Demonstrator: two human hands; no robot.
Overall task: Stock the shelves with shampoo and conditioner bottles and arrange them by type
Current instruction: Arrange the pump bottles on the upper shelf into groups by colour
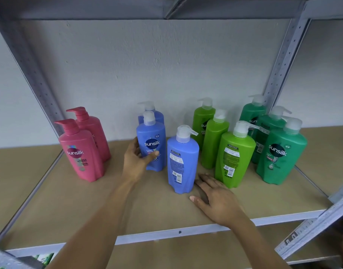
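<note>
- On the shelf board (69,200), a bottle pair (80,152) is set at 9 o'clock, one behind the other.
- At the centre a middle bottle (151,148) is stood before a rear bottle (150,115); a front bottle (183,162) is placed at its 4 o'clock.
- An inner row (215,144) and an outer row (281,152), three bottles each, are ranged toward 3 o'clock.

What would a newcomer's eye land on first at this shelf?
The bright colour blocks on the shelf: pink bottles left, blue in the middle, lime bottles and dark green bottles right. Then the left hand gripping the middle blue bottle, while the right hand is open beside the front blue bottle, back label outward.
</note>
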